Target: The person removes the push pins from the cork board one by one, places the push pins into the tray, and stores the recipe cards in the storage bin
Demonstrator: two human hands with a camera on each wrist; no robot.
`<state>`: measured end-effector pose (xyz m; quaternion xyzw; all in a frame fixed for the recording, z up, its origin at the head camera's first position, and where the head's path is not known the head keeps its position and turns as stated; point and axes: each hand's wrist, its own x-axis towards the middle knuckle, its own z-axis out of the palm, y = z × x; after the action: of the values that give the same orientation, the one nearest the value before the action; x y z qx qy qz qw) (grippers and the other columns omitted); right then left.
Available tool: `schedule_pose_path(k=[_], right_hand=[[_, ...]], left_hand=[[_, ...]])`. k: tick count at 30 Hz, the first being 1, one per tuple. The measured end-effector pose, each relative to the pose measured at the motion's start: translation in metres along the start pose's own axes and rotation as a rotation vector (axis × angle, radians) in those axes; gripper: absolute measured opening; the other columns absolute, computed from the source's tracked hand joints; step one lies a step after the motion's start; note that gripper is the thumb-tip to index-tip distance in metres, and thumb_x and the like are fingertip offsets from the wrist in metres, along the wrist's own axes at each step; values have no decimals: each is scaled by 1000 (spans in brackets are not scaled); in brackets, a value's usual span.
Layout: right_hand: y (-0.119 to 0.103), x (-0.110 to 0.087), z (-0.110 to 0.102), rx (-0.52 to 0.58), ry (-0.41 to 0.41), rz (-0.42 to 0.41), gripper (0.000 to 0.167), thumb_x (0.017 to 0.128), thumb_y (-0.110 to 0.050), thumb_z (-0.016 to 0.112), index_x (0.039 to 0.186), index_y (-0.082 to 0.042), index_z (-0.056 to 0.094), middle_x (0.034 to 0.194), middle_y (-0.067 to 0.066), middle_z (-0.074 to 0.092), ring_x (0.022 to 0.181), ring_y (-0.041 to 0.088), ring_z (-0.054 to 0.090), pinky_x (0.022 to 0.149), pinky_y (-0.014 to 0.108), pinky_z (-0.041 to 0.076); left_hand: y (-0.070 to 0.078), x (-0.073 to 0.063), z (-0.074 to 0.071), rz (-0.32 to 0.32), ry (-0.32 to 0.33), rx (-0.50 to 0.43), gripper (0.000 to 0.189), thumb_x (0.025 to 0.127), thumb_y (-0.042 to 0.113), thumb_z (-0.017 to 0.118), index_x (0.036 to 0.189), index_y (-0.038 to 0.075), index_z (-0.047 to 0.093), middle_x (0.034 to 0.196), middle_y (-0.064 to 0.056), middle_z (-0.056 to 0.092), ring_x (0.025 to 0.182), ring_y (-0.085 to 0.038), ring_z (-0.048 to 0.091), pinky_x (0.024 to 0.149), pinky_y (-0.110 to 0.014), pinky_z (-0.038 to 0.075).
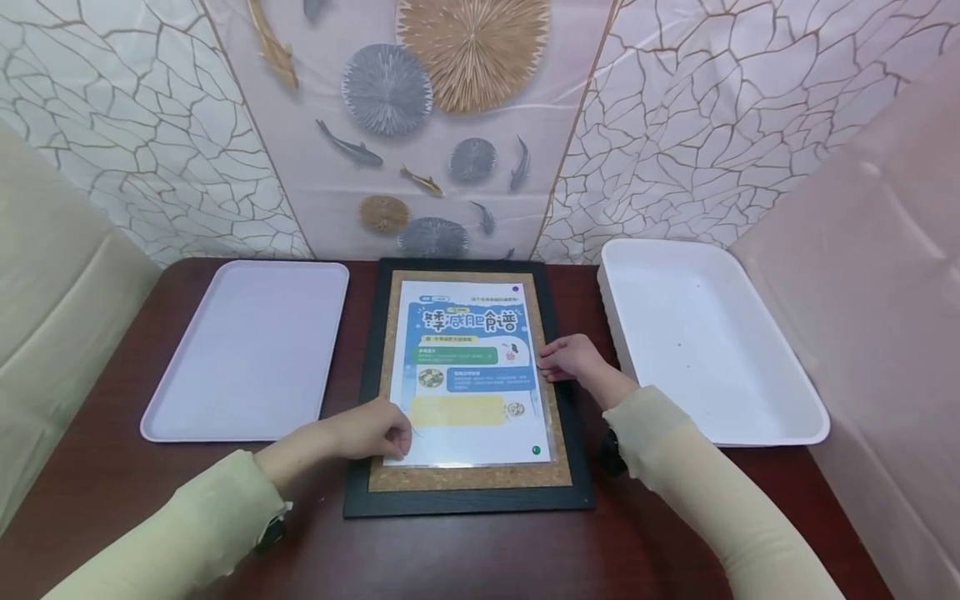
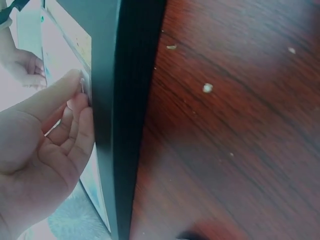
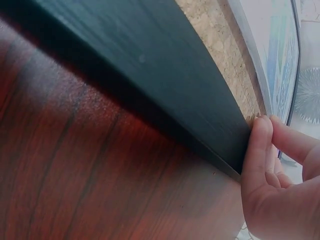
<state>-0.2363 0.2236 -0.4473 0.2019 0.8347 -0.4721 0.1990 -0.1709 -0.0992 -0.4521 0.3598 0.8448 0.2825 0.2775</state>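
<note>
A laminated poster point(image 1: 471, 446) with blue, green and yellow print lies on a black-framed cork board point(image 1: 468, 500). A purple round pin head point(image 1: 515, 289) shows at its top right corner, a green one point(image 1: 536, 450) at its bottom right. My left hand point(image 1: 372, 429) is at the poster's lower left corner. Between its thumb and finger is a small pale thing point(image 2: 82, 84), mostly hidden; I cannot tell its kind. At the poster's right edge, my right hand point(image 1: 573, 358) pinches with thumb and fingertips, and in the right wrist view its fingers point(image 3: 260, 145) overlap the cork.
To the left of the board lies a flat white tray point(image 1: 251, 350). A deeper white tray point(image 1: 705, 350) stands on the right, close to the right forearm. Tiny pale crumbs point(image 2: 207, 88) dot the dark red-brown table point(image 1: 465, 558). Patterned cloth walls point(image 1: 420, 167) rise behind and at both sides.
</note>
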Motion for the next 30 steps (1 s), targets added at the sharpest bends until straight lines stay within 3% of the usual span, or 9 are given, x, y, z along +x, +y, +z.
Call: schedule_pose_path(k=[12,16,20,26,30], right_hand=[[0,1,3,16,-22,1,28,88,-7,63,113,4,60,99,17,65,64,12,62,63,22,55],[1,2,2,10,-16,0,29,88,-8,63,114,3,60,102,19,64,64,12,63,64,23,55],[3,2,1,7,-3,11,29,88,-9,63,114,2,60,104,19,64,64,12,63,65,22,55],[2,1,0,6,-4,1,30,88,-10,63,115,2,59,106,20,64,65,13,63,65,22,55],[1,1,0,3,-8,4,31,88,-11,63,116,2,59,105,19,64,65,12,63,66,23,55]], left_hand=[[-8,-3,-6,32,-80,-87,8,82,5,66,75,9,68,65,3,62,58,0,50,58,-17,45],[-14,-4,-8,53,-69,-116,6,83,8,66,78,9,69,69,3,63,61,0,52,60,-18,47],[-23,-6,-13,29,67,-119,6,84,13,66,80,10,69,72,4,65,65,-2,55,64,-20,48],[-43,-17,-33,-146,427,-145,7,86,11,64,86,4,67,79,-5,67,72,-10,58,65,-24,49],[-56,-28,-51,-252,590,-160,12,88,10,63,90,-2,66,80,-13,68,69,-11,57,62,-25,46]])
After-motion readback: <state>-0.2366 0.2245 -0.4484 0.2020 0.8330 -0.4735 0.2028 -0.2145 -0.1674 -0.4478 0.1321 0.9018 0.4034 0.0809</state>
